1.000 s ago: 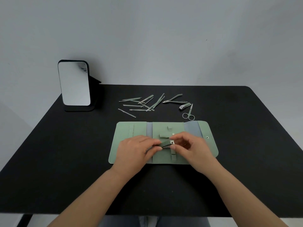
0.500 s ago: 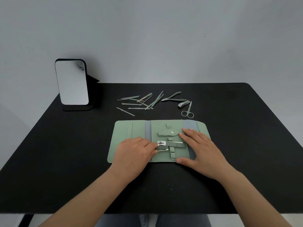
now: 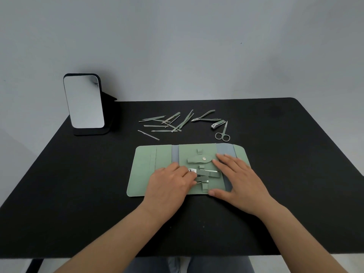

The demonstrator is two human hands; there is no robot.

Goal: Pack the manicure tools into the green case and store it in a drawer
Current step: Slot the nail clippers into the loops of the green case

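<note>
Head view: nearest, the left hand (image 3: pixel 170 184) lies on the open green case (image 3: pixel 145 170), its curled fingertips touching a nail clipper (image 3: pixel 204 173) tucked under the case's straps. The right hand (image 3: pixel 239 178) rests flat, fingers spread, on the case's right half. Beyond, on the black table (image 3: pixel 78 194), lie small scissors (image 3: pixel 223 133), another clipper (image 3: pixel 217 124), nippers (image 3: pixel 205 117) and scattered thin tools (image 3: pixel 167 124). A mirror (image 3: pixel 83 101) stands far left.
</note>
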